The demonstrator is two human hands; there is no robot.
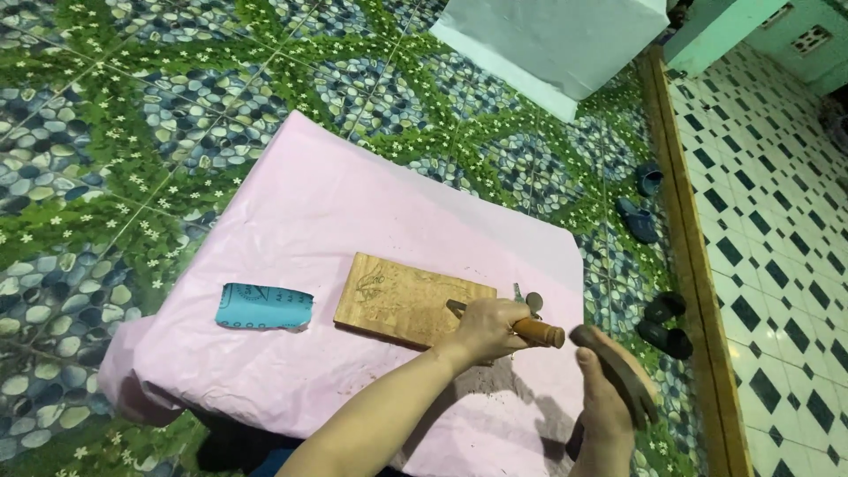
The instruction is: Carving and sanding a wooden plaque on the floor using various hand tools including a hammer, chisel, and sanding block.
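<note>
A flat wooden board [397, 296] with faint carved drawings lies on a pink cloth-covered table [336, 212]. My left hand [484, 329] grips a chisel with a wooden handle [541, 332], its tip resting on the board's right end. My right hand [602, 405] holds a dark wooden mallet [616, 367] raised just right of the chisel's handle end, a short gap apart. Grey dust or shavings lie on the cloth below the board.
A torn piece of blue sandpaper [263, 306] lies left of the board. A couple of small metal tools [527, 299] sit by the board's right end. A white box [552, 40] stands beyond the table. Sandals [638, 219] and dark slippers [664, 322] lie on the patterned floor.
</note>
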